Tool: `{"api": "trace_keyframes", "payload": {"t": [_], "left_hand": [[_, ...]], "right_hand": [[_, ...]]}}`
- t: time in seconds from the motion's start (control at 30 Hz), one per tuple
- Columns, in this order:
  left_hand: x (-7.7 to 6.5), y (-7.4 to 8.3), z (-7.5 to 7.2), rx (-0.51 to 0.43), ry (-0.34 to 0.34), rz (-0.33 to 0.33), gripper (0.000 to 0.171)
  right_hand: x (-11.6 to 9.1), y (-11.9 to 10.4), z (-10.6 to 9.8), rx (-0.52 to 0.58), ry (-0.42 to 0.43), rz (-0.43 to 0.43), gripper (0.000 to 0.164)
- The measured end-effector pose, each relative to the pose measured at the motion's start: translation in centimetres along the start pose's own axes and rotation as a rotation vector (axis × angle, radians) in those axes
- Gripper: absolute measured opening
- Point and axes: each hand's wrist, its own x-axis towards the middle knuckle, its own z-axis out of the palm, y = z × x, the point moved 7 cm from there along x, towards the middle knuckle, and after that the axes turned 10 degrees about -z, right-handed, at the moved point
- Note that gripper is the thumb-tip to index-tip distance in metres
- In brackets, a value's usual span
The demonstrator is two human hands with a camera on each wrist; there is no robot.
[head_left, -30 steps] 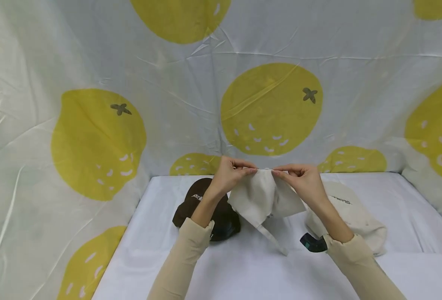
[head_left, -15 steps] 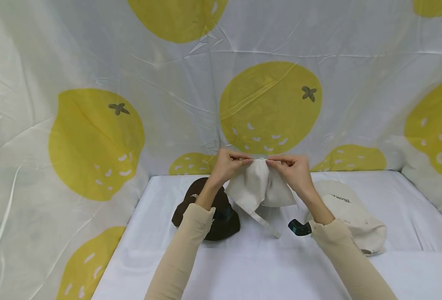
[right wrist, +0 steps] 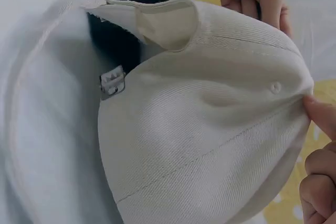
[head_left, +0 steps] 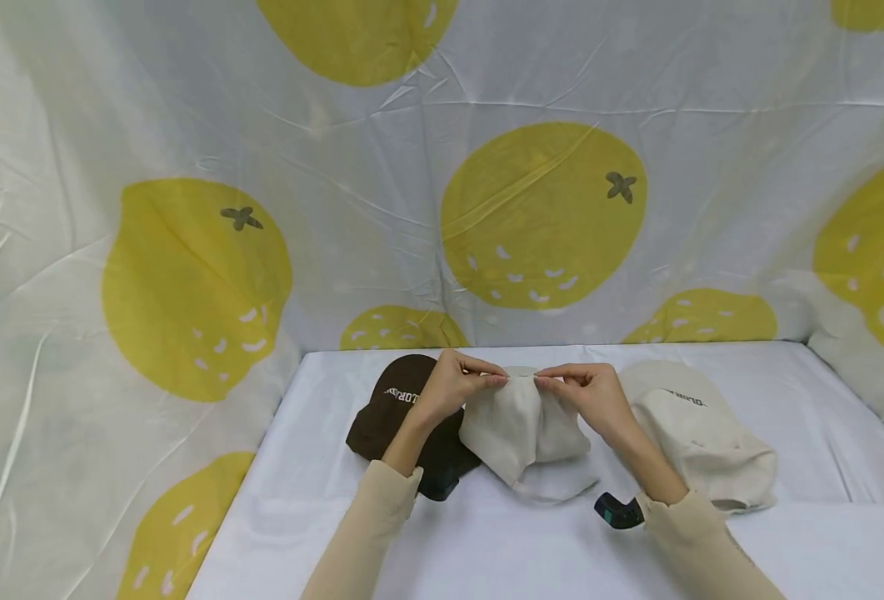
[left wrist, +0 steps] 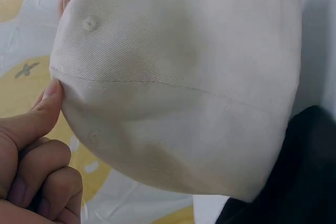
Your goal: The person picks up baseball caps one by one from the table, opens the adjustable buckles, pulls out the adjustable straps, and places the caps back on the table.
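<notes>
An off-white baseball cap (head_left: 520, 421) hangs between both hands, crown top up, just above or touching the table; which of these I cannot tell. My left hand (head_left: 449, 387) pinches one side of the crown top between thumb and fingers, and my right hand (head_left: 590, 400) pinches the other side. Its loose back strap (head_left: 561, 493) curves across the table below. In the right wrist view, a metal buckle (right wrist: 113, 81) shows beside the cap's rear opening. Close behind my left wrist lies a dark brown cap (head_left: 383, 417) with white lettering, partly covered by that arm.
Another off-white cap (head_left: 700, 429) with dark lettering lies on the right, partly behind my right forearm. A white cloth covers the table (head_left: 531, 558). Behind it hangs a lemon-print curtain (head_left: 367, 208). A black device (head_left: 618, 511) sits at my right wrist.
Both hands first rise slightly with the off-white cap, then lower it towards the table. The strap, earlier hanging straight, now bends sideways. The brown and right-hand caps stay put.
</notes>
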Motion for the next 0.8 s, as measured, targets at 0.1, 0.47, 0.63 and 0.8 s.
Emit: {"api": "trace_keyframes", "payload": {"t": [0.1,0.47,0.63,0.8], "left_hand": [[-0.7,-0.9,0.5,-0.020,-0.015,-0.007,0.011],[-2.4,-3.2,1.4,-0.009,0.011,0.005,0.010],[-3.0,-3.3,1.3,-0.041,0.020,-0.005,0.009],[-3.5,-3.2,1.4,-0.092,0.008,-0.008,0.012]], "right_hand": [[-1.0,0.6,0.3,0.011,-0.013,0.018,0.020],[-3.0,2.2,1.7,0.042,-0.051,0.038,0.019],[-3.3,2.1,1.7,0.037,-0.058,0.036,0.019],[-3.9,1.8,1.2,0.052,-0.062,0.030,0.021]]}}
